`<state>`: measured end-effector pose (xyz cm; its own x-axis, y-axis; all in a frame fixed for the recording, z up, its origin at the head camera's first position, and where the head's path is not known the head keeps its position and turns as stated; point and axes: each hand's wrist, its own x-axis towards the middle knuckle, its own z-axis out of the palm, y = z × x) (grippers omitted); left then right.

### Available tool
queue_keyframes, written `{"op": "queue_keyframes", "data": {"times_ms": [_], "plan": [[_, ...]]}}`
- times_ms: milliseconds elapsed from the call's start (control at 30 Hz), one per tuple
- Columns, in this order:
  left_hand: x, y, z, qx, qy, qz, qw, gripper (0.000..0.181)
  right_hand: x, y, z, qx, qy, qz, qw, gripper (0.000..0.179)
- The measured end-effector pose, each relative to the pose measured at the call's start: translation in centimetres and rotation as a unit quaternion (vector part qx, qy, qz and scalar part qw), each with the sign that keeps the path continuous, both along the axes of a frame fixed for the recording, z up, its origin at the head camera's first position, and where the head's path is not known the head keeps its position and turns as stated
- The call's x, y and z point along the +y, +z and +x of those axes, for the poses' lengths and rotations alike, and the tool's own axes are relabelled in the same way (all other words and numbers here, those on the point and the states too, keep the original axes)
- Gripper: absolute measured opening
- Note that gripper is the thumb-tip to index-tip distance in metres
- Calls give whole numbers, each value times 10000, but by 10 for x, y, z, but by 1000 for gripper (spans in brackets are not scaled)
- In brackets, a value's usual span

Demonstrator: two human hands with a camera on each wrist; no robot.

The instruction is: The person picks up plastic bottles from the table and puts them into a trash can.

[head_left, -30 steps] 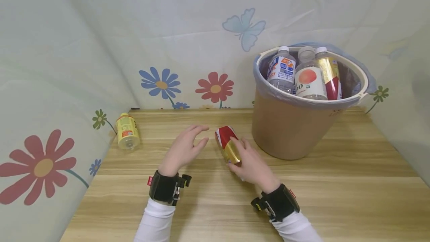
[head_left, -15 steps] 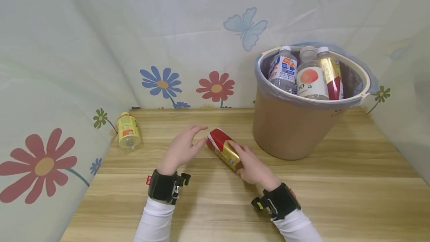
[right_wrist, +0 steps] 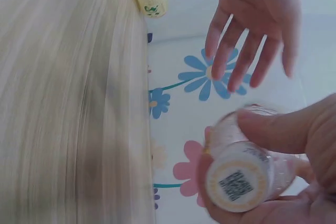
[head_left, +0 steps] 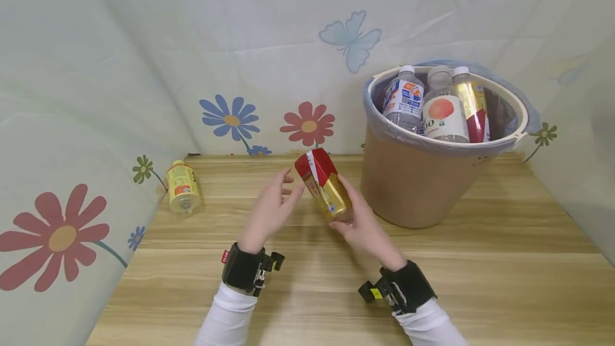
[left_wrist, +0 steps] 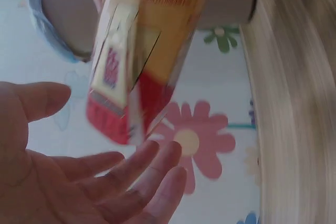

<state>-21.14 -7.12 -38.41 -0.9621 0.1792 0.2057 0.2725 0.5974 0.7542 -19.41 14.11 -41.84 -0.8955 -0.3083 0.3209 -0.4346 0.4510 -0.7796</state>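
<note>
My right hand (head_left: 367,231) grips a plastic bottle (head_left: 326,183) with a red and gold label, tilted and lifted off the wooden table (head_left: 307,303). In the right wrist view its white cap (right_wrist: 236,182), printed with a square code, faces the camera, and the thumb and fingers curl round the clear shoulder below it. The red base end points up and to the left. Beside that end is my left hand (head_left: 271,210), its fingers loosely extended and holding nothing. Whether those fingertips (left_wrist: 152,148) touch the bottle, I cannot tell.
At the back right stands a brown bin (head_left: 408,186) lined with a bluish bag, several bottles showing at its mouth, one of them peach-printed (head_left: 444,116). A yellow-labelled bottle (head_left: 182,188) is at the table's left edge. A flower-printed curtain (head_left: 269,41) hangs behind.
The bottle, first lying on the table under my right hand, has turned and come up off the surface in its grip. My left hand has shifted slightly right, towards the base.
</note>
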Motion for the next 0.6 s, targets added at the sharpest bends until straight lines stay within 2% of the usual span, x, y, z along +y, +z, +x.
{"op": "queue_keyframes", "data": {"times_ms": [33,133,267,433,600], "plan": [[3,0,1,-146,-71,184,9997,66,-1,1,0,62,-4,-152,9999,97],[12,1,3,-527,-296,631,9962,73,-5,19,11,209,0,-458,9987,94],[21,0,3,-642,-643,1088,9899,71,-10,30,17,345,97,-662,9972,92],[29,3,5,-615,-931,1531,9819,64,-8,9,6,478,179,-651,9966,97],[32,23,20,-645,-925,1587,9809,65,-8,8,7,366,382,-695,9962,100]]}}
